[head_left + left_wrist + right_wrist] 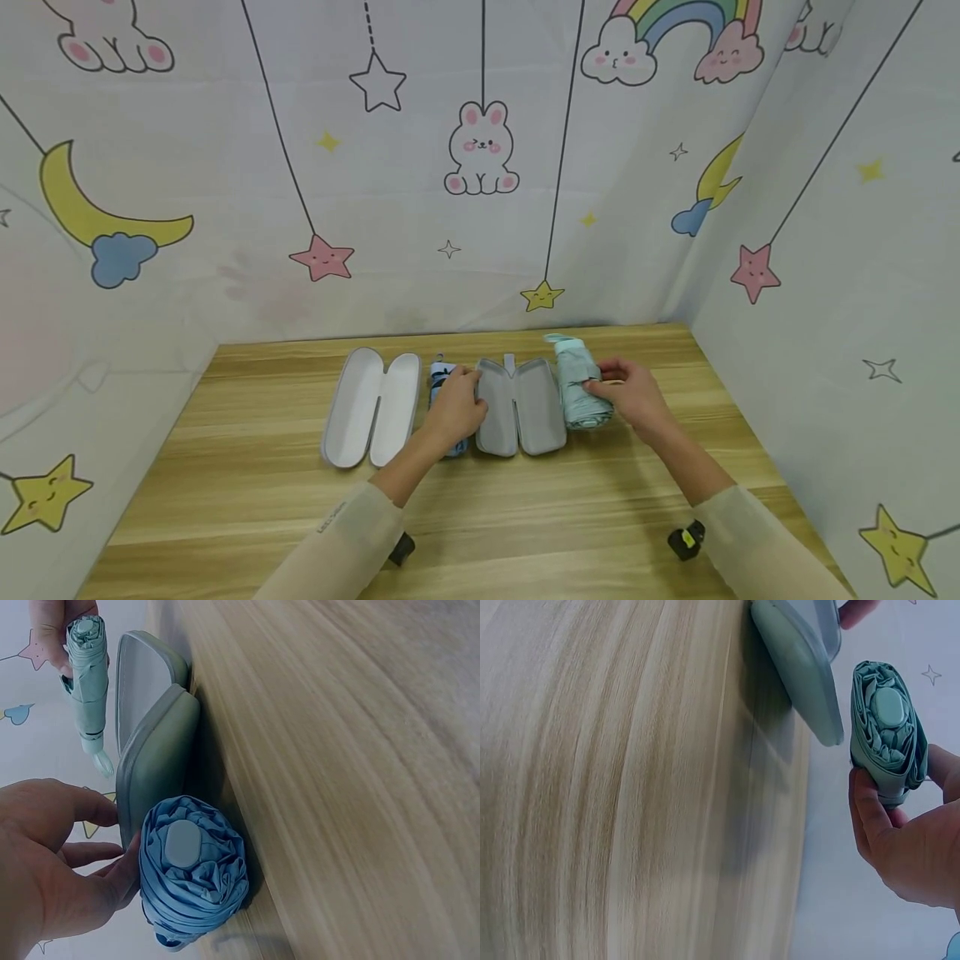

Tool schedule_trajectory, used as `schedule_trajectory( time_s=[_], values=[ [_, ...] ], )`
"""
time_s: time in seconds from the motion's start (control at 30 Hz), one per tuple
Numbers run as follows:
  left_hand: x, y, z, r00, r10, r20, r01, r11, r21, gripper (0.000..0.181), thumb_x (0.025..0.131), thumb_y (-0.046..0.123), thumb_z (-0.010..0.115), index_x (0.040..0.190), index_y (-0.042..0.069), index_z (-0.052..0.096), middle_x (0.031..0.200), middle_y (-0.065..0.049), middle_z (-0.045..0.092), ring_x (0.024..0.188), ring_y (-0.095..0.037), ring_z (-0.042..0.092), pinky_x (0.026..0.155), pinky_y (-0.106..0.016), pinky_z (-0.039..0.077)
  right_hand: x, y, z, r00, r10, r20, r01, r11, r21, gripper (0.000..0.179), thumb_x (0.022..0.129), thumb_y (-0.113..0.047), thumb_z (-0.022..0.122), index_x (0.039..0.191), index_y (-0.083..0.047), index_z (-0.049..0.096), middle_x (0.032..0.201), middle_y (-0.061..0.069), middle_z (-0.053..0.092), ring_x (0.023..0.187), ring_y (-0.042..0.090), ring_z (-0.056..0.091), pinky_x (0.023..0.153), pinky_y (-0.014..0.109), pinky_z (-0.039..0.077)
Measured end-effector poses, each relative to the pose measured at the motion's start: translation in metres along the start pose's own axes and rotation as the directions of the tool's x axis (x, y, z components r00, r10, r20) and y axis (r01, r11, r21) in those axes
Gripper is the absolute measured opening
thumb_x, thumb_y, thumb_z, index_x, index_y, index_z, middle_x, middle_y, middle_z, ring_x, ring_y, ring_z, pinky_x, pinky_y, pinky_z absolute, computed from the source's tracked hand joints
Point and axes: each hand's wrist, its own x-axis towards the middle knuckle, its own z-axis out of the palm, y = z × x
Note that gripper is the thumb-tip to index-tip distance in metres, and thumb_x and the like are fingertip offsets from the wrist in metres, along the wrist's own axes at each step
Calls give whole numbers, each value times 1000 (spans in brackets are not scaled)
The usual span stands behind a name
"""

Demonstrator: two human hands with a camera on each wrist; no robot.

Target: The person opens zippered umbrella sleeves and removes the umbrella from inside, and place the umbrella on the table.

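My right hand [636, 398] grips a folded mint-green umbrella [579, 387] around its middle, held above the table beside the grey case. In the right wrist view, the round handle end of that umbrella [889, 709] faces the camera. An unfolded grey case [517, 408], its two halves spread and its flap pointing to the back, lies left of it. My left hand [456, 408] pinches the left rim of this case between thumb and fingers. A folded blue umbrella [191, 874] lies on the table just below those fingers, partly hidden by the hand in the head view.
At the left, a longer white-lined case [365, 408] lies unfolded. All of it is on a wooden table [525, 533], with a printed cloth wall [420, 208] behind and another cloth wall [825, 333] on the right.
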Motion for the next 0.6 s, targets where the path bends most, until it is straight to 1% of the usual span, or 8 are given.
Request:
schedule_trajectory(
  time_s=[0.2,0.3,0.43,0.6],
  values=[
    [-1,1,-2,1000,9,-9,-9,1000,1,51,97,2,66,147,-6,58,147,-23,56,103,-27,65,74,-35,56,1,3,-4,1000,2,-1,-2,1000,6,51,96,-16,80,137,5,58,130,23,63,114,31,62,82,25,53],
    [-2,1,-3,1000,15,-12,-15,1000,-3,51,96,1,67,146,-6,58,146,-24,56,101,-27,65,75,-36,55,0,3,-5,1000,-4,0,4,1000,5,50,96,-15,80,136,6,58,129,24,63,113,30,62,81,24,54],
    [-2,1,-3,1000,14,-7,-14,1000,-9,51,97,1,66,146,-7,58,145,-23,56,93,-24,63,71,-34,54,-2,4,-6,1000,-6,-3,6,1000,11,48,96,-13,80,134,7,59,127,24,63,107,26,63,79,24,54],
    [-3,2,-3,1000,17,-6,-17,1000,-15,51,97,1,66,146,-7,58,145,-24,56,90,-22,62,70,-33,54,-3,7,-8,1000,4,1,-4,1000,22,48,96,-11,79,134,9,58,125,23,63,102,22,64,78,24,54]
  ],
)
